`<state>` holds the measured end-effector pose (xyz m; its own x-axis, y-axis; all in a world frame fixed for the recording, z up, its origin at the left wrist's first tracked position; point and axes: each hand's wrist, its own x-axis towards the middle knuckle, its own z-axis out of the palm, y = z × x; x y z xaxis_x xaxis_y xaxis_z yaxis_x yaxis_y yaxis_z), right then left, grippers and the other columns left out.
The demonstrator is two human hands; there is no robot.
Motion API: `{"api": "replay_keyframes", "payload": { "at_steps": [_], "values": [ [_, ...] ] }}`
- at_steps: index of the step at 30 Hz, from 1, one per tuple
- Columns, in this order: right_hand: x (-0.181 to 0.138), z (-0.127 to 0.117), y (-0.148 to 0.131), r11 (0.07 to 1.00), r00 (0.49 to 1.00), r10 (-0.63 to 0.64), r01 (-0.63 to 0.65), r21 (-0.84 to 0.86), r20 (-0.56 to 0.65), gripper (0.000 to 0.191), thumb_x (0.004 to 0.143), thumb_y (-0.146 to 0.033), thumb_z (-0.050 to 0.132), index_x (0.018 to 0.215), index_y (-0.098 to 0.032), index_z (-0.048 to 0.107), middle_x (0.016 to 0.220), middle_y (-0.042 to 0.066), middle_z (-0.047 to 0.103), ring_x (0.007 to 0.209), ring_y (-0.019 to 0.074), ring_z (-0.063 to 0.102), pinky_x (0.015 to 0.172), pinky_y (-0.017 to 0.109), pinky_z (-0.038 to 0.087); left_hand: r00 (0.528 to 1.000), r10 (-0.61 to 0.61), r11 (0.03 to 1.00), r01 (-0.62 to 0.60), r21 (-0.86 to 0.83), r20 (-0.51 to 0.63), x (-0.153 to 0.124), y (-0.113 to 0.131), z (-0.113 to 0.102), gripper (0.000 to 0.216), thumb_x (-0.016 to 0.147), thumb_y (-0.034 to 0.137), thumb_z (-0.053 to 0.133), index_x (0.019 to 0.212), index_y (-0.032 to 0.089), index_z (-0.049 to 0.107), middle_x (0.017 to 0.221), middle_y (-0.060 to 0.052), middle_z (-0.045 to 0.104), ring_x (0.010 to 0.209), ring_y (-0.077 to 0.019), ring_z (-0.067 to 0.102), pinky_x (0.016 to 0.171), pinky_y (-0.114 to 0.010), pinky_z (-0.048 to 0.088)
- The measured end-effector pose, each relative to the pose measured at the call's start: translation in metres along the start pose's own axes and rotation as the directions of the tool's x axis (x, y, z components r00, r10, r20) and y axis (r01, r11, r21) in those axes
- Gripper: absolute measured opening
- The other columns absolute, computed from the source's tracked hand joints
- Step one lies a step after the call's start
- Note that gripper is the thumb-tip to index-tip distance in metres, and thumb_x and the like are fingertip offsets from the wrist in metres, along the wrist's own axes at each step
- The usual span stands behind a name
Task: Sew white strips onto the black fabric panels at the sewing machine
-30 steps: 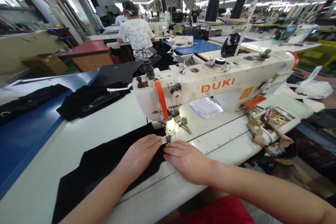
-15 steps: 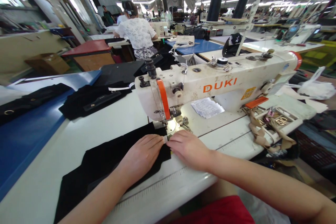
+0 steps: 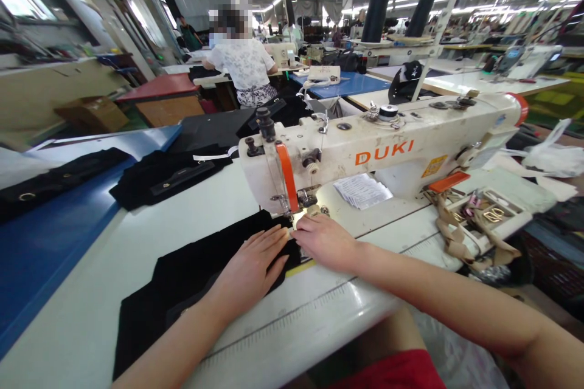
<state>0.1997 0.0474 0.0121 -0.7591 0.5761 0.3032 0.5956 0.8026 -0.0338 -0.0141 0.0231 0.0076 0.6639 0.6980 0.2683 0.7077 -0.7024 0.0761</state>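
A white DUKI sewing machine (image 3: 387, 146) stands on the white table (image 3: 91, 292). A piece of black fabric (image 3: 191, 273) lies flat in front of its needle. My left hand (image 3: 253, 267) rests on the fabric with its fingers stretched out flat toward the needle. Just right of it, my right hand (image 3: 326, 240) lies palm down at the fabric's edge under the presser foot, fingers together; I cannot see anything held in it.
More black fabric pieces (image 3: 168, 176) lie at the back left, beside a blue table (image 3: 50, 231). A stack of paper labels (image 3: 362, 189) sits under the machine arm. A tray of buckles and tan straps (image 3: 479, 219) is at the right. A person (image 3: 244, 70) sits ahead.
Both hands have slid forward with the black fabric, toward the needle. The view has shifted slightly.
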Motion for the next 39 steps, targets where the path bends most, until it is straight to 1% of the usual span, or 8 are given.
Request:
{"api": "replay_keyframes", "payload": {
  "at_steps": [4,9,19,23,27,33,39],
  "values": [
    [0.002,0.001,0.005,1.000,1.000,0.006,-0.006,-0.023,0.003,0.015,0.094,-0.015,0.051,0.089,-0.013,0.065,0.088,0.007,0.061,0.087,0.0200,0.054,0.083,0.033,0.043,1.000,-0.003,1.000,0.003,-0.013,-0.017,0.006,-0.003,0.003,0.041,0.094,0.035,0.045,0.128,0.016,0.058,0.130,-0.011,0.062,0.123,-0.0229,0.056,0.103,-0.043,0.046],
    [0.001,0.002,0.007,0.999,1.000,0.025,-0.026,-0.022,-0.005,0.019,0.096,-0.016,0.047,0.094,-0.012,0.065,0.089,0.008,0.062,0.088,0.0210,0.054,0.084,0.035,0.042,1.000,0.009,1.000,-0.009,-0.026,-0.025,0.009,-0.006,0.004,0.041,0.094,0.037,0.045,0.129,0.018,0.058,0.130,-0.009,0.063,0.123,-0.0227,0.055,0.104,-0.043,0.045],
    [0.002,0.003,0.007,0.999,0.999,0.037,-0.037,-0.001,-0.018,0.016,0.095,-0.015,0.048,0.095,-0.011,0.064,0.094,0.009,0.062,0.091,0.0224,0.054,0.084,0.036,0.042,0.998,0.024,0.999,-0.025,-0.026,-0.051,0.010,-0.010,0.007,0.041,0.095,0.037,0.045,0.129,0.018,0.057,0.130,-0.009,0.063,0.123,-0.0228,0.055,0.104,-0.044,0.045],
    [-0.001,0.006,0.006,0.999,0.999,0.040,-0.039,0.025,-0.027,0.014,0.094,-0.015,0.051,0.095,-0.011,0.064,0.092,0.009,0.063,0.092,0.0225,0.053,0.084,0.036,0.042,0.999,0.014,0.999,-0.016,-0.044,-0.048,0.010,-0.009,0.007,0.041,0.095,0.036,0.045,0.130,0.019,0.056,0.131,-0.009,0.062,0.125,-0.0229,0.054,0.105,-0.044,0.044],
    [-0.002,0.008,0.006,0.999,0.999,0.039,-0.038,0.019,-0.031,0.014,0.094,-0.015,0.050,0.093,-0.012,0.064,0.088,0.008,0.062,0.090,0.0222,0.053,0.083,0.035,0.043,0.999,0.011,0.999,-0.012,-0.037,-0.043,0.011,-0.008,0.005,0.040,0.094,0.034,0.046,0.130,0.018,0.057,0.131,-0.009,0.062,0.124,-0.0231,0.054,0.104,-0.044,0.045],
    [0.000,0.006,0.007,0.999,0.999,0.039,-0.039,-0.002,0.004,0.010,0.091,-0.014,0.053,0.092,-0.012,0.063,0.090,0.008,0.062,0.091,0.0227,0.053,0.084,0.035,0.042,1.000,0.010,1.000,-0.010,0.009,-0.027,0.012,-0.011,0.006,0.042,0.095,0.037,0.043,0.128,0.015,0.058,0.130,-0.011,0.062,0.123,-0.0239,0.056,0.102,-0.044,0.046],
    [0.002,0.009,0.009,0.999,0.999,0.039,-0.040,-0.028,-0.035,0.011,0.092,-0.015,0.052,0.087,-0.013,0.062,0.088,0.008,0.061,0.089,0.0223,0.052,0.084,0.035,0.041,0.999,0.001,0.999,0.001,0.049,-0.039,0.022,-0.019,0.008,0.043,0.095,0.039,0.042,0.124,0.013,0.060,0.125,-0.013,0.065,0.116,-0.0262,0.061,0.099,-0.045,0.049]
  ]
}}
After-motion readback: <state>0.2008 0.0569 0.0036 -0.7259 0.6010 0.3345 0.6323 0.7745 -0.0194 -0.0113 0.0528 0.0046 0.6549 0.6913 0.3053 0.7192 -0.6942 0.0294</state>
